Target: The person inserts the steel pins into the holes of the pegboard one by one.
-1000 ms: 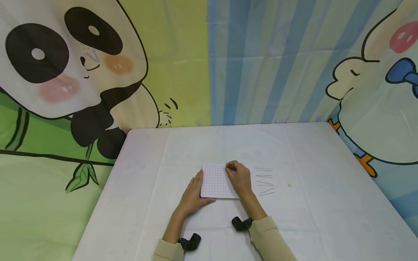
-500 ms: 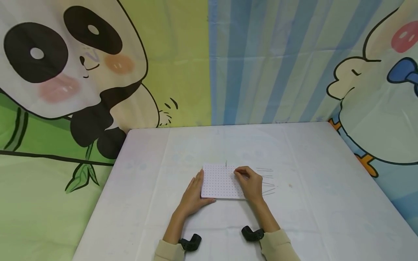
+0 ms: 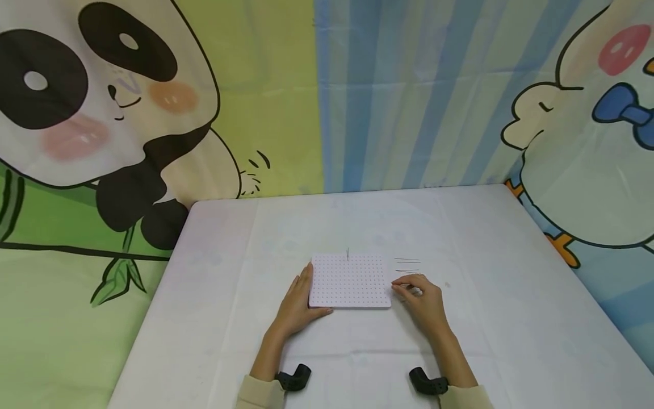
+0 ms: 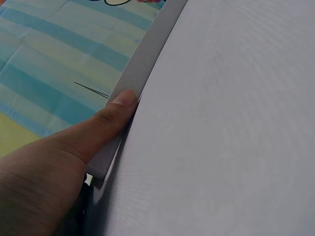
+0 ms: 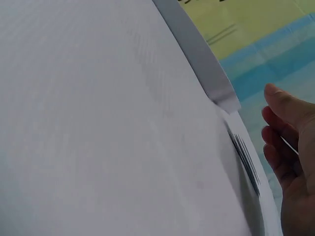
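A white pegboard (image 3: pixel 352 284) with rows of small holes lies on the table. Along its left side my left hand (image 3: pixel 294 305) rests with straight fingers, and the thumb presses the front edge, as the left wrist view shows. Thin dark pins (image 3: pixel 348 255) stand upright at the board's far edge; two of them (image 4: pixel 92 90) show past the thumb. My right hand (image 3: pixel 425 301) is just right of the board, over loose pins (image 3: pixel 407 260) lying there. In the right wrist view its thumb and loosely bent fingers are apart with nothing visible between them, beside several pins (image 5: pixel 244 160).
The white tabletop (image 3: pixel 255 238) runs back to a hanging cloth (image 3: pixel 276 102) printed with cartoon animals. A black wrist camera (image 3: pixel 294 378) sits on the left wrist, another black camera (image 3: pixel 428 382) on the right.
My right hand has let go of a pin at the board's far edge and moved right and toward me to the loose pins. The left hand stays at the board. The head view shifts slightly.
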